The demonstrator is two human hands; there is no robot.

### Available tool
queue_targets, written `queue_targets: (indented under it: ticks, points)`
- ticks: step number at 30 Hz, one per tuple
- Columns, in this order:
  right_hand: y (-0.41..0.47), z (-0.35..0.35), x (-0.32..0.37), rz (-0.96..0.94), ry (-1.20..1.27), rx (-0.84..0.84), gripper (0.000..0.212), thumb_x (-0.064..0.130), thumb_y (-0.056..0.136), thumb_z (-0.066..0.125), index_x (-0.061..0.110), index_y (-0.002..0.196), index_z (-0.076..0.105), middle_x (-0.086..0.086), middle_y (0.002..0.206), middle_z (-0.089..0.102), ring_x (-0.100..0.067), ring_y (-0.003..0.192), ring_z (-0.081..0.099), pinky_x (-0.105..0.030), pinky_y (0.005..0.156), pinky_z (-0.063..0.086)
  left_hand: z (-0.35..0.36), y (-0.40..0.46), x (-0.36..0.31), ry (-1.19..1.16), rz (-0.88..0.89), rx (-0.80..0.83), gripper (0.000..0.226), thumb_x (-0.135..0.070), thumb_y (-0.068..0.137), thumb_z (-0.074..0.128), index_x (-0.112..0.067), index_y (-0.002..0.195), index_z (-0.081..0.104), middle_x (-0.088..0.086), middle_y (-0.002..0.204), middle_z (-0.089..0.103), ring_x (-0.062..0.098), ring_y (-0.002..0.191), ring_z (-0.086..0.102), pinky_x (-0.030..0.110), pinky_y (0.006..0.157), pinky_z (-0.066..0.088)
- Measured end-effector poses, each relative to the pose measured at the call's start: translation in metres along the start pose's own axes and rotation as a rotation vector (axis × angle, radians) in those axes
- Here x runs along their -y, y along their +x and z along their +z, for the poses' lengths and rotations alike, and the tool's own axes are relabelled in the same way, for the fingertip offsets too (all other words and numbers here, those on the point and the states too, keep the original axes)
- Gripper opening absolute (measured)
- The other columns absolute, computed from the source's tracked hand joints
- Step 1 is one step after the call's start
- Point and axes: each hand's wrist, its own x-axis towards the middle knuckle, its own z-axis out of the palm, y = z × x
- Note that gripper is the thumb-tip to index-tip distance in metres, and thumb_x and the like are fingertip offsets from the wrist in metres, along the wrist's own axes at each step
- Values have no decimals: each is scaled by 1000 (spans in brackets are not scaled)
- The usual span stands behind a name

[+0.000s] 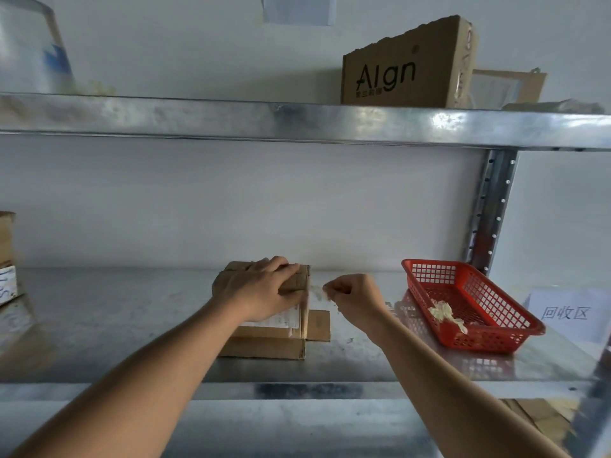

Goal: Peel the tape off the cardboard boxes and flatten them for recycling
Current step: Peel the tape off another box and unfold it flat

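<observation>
Metal shelf [132, 325], white wall [231, 200]

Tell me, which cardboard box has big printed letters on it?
The upper-shelf box, printed "Algn"; the box under the left hand carries only a paper label.

Two hands, left [261, 289] and right [355, 297]. One red basket [496, 338], two metal shelves [231, 119] [132, 325]. Cardboard boxes: one under the hands [264, 348], one above [403, 64].
</observation>
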Motion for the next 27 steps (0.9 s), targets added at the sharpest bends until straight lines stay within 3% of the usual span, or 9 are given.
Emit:
queue_targets:
  ticks: [3,6,10,14,20,27]
  points:
    - [-5,-9,2,11,60,-50,27,3,93,58,19,93,79,2,89,75,-16,80,67,-33,70,57,-1,1,0,-44,-22,24,80,-81,93,32,-40,162,22,-16,166,16,21,152,25,45,122,26]
    - [-6,-17,7,-65,65,-93,37,-4,87,52,21,87,79,2,84,75,-17,77,66,-34,66,55,-5,0,-3,-62,-44,90,91,-88,85,32,-43,162,16,-5,171,11,28,156,18,49,123,20]
    - [-7,-20,16,-168,-17,-134,14,21,97,71,22,107,82,7,98,77,-9,84,70,-20,73,55,-8,-4,-8,85,-3,38,88,-86,88,35,-39,161,18,-3,157,33,26,143,39,47,112,35]
    - [-13,-32,26,-254,-170,-247,14,15,90,79,16,103,83,4,101,79,3,73,63,0,62,42,-15,-2,-32,112,44,13,87,-85,90,35,-36,160,21,-3,155,38,23,138,44,45,109,38]
    - [-19,-85,19,-207,-180,-405,17,11,81,85,20,95,82,3,93,77,-8,80,72,-25,80,58,-29,18,-89,33,96,43,83,-81,91,42,-37,158,23,1,154,37,28,139,40,48,113,30]
    - [-22,-148,-28,-46,-271,-553,5,17,88,78,19,90,82,5,87,78,-9,74,64,-21,66,41,-36,36,-150,4,141,83,83,-79,91,46,-39,159,24,1,154,38,28,142,37,50,117,25]
